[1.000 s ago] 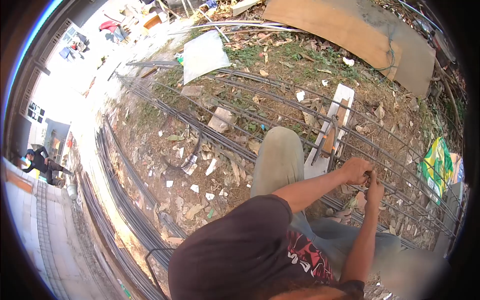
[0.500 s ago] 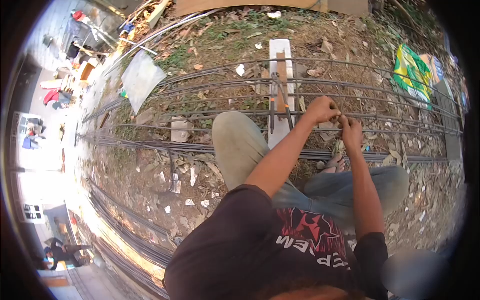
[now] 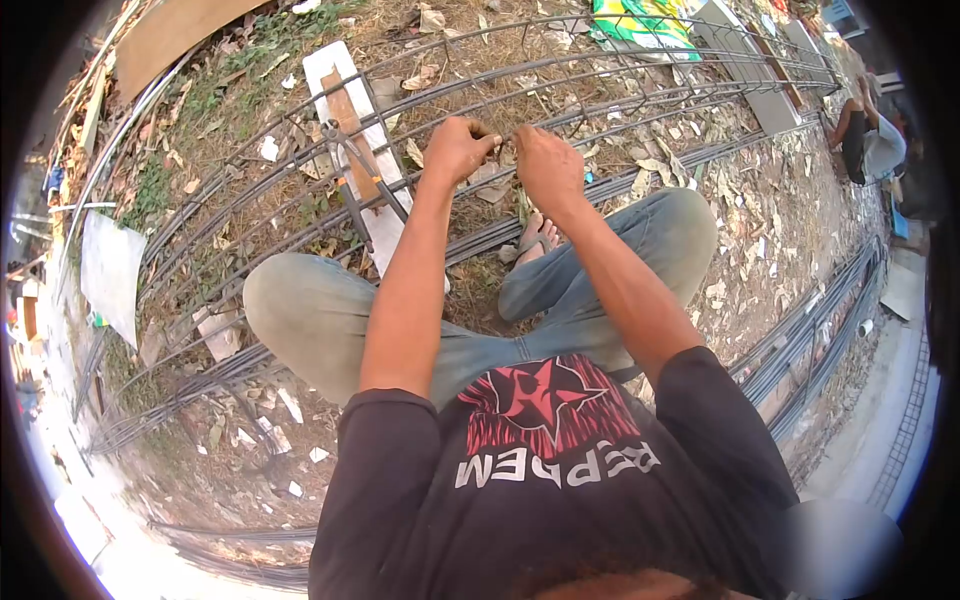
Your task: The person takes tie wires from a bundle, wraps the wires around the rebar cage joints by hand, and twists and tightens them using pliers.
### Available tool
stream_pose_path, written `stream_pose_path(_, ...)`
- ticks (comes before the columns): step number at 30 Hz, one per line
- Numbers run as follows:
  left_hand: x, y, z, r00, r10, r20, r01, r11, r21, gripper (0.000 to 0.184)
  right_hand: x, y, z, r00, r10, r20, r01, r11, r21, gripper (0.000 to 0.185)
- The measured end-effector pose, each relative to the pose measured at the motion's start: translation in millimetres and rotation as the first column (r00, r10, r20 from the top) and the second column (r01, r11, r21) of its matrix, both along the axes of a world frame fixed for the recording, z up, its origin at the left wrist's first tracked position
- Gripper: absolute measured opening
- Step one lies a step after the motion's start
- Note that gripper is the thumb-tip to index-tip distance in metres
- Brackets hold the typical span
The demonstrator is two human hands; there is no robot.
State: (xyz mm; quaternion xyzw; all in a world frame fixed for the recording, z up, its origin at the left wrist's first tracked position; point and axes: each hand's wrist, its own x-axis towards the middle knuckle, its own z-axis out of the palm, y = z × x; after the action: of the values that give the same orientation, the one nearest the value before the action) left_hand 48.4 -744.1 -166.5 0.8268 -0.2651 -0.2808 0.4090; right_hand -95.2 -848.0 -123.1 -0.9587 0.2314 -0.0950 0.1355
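My left hand (image 3: 460,150) is closed in a pinch over the long steel rebars (image 3: 620,75); what its fingertips hold, if anything, is too small to make out. Close by on the right, with a small gap between, my right hand (image 3: 550,165) has its fingers curled, also over the bars, and its grip is hidden. Left of my hands, a pair of pincers (image 3: 338,150) with dark, orange-marked handles lies across the bars. Under it are a brown wood strip (image 3: 345,100) and a white board (image 3: 318,68).
My bent knees (image 3: 305,310) flank the work. A green and yellow sack (image 3: 645,28) and a grey panel (image 3: 745,75) lie beyond. Bundled rods (image 3: 815,335) run along the right. Another person (image 3: 868,135) is at far right. A whitish sheet (image 3: 110,275) is at left.
My view has swung right, so the pincers, boards and sack sit further left. My hands, touching or nearly so before, now show a small gap. A person at the right has come into view.
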Motion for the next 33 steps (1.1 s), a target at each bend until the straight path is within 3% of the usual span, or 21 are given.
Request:
stream_pose_path(2,-1.6,-0.2,6.7,1.0,0.003,-0.028,-0.003,1.0,0.006,0.027,6.3,-6.6,-12.3,0.991,-0.126,-0.044,0.127,0.992,-0.002,0.019)
stream_pose_path(5,-2.4,-0.4,2.7,0.999,0.01,0.031,-0.009,0.999,-0.044,0.026,9.8,-40.5,-88.0,0.997,0.006,-0.073,0.012,0.971,0.24,0.021)
stream_pose_path(6,-1.6,-0.7,2.8,1.0,0.009,0.013,-0.008,0.999,-0.037,0.026,7.0,-44.8,-77.0,0.993,0.003,-0.12,0.071,0.789,0.611,0.022)
stream_pose_path(7,-0.5,-0.9,2.9,1.0,0.009,-0.006,-0.009,0.999,-0.031,0.026,5.0,-47.4,-54.0,0.986,0.021,-0.165,0.136,0.47,0.872,0.023)
stream_pose_path(9,0.6,-1.2,1.5,0.998,-0.008,-0.055,0.006,1.0,-0.028,0.026,-1.3,-47.2,-19.4,0.976,0.069,-0.206,0.194,0.154,0.969,0.026)
stream_pose_path(11,3.4,-1.6,1.9,0.993,-0.032,-0.11,0.028,0.999,-0.04,0.027,-1.8,-42.1,5.3,0.971,0.108,-0.211,0.167,0.321,0.932,0.027)
stream_pose_path(12,5.1,-0.6,3.9,0.992,-0.049,-0.119,0.045,0.998,-0.04,0.028,5.6,-39.2,14.3,0.947,0.188,-0.261,0.122,0.543,0.831,0.026)
stream_pose_path(13,4.5,0.1,11.0,0.99,-0.057,-0.129,0.052,0.998,-0.04,0.029,12.3,-31.1,27.0,0.952,0.156,-0.262,0.032,0.804,0.594,0.027)
stream_pose_path(14,3.0,0.5,12.7,0.988,-0.066,-0.141,0.061,0.997,-0.037,0.03,16.1,-19.8,41.7,0.962,0.13,-0.241,-0.059,0.958,0.282,0.028)
stream_pose_path(15,2.5,-0.4,10.9,0.99,-0.064,-0.122,0.063,0.998,-0.012,0.033,22.8,-9.6,55.8,0.974,0.113,-0.197,-0.128,0.99,-0.064,0.03)
stream_pose_path(16,4.1,-4.3,3.2,0.993,-0.067,-0.101,0.069,0.998,0.013,0.037,33.9,0.7,69.1,0.996,0.086,-0.001,-0.086,0.991,-0.1,0.038)
stream_pose_path(19,1.7,-10.8,2.2,0.999,-0.023,-0.034,0.026,0.996,0.091,0.044,69.0,52.0,104.2,0.964,0.2,0.173,-0.231,0.957,0.177,0.045)
stream_pose_path(23,-8.4,-11.6,13.8,0.997,0.025,0.073,-0.039,0.981,0.192,0.052,111.3,128.9,67.3,0.912,0.408,-0.036,-0.408,0.913,0.009,0.069)
stream_pose_path(24,-3.4,-6.0,17.2,0.999,-0.044,0.023,0.039,0.985,0.166,0.052,118.6,136.9,50.3,0.903,0.424,-0.076,-0.425,0.905,0.004,0.071)
stream_pose_path(26,-9.6,-1.2,22.5,0.996,0.013,0.086,-0.028,0.983,0.181,0.051,134.2,150.7,33.0,0.88,0.449,-0.153,-0.456,0.89,-0.009,0.074)
stream_pose_path(29,-13.5,-3.0,24.5,0.988,0.069,0.138,-0.091,0.983,0.158,0.05,143.3,155.1,36.2,0.863,0.416,-0.286,-0.401,0.909,0.114,0.071)
stream_pose_path(30,-13.3,-4.4,23.7,0.99,0.07,0.122,-0.089,0.983,0.16,0.05,143.2,152.7,24.7,0.883,0.42,-0.211,-0.416,0.907,0.065,0.049)
stream_pose_path(33,-12.5,-6.3,21.0,0.994,0.026,0.106,-0.046,0.98,0.191,0.049,147.9,140.5,10.4,0.951,0.3,-0.071,-0.284,0.941,0.182,0.041)
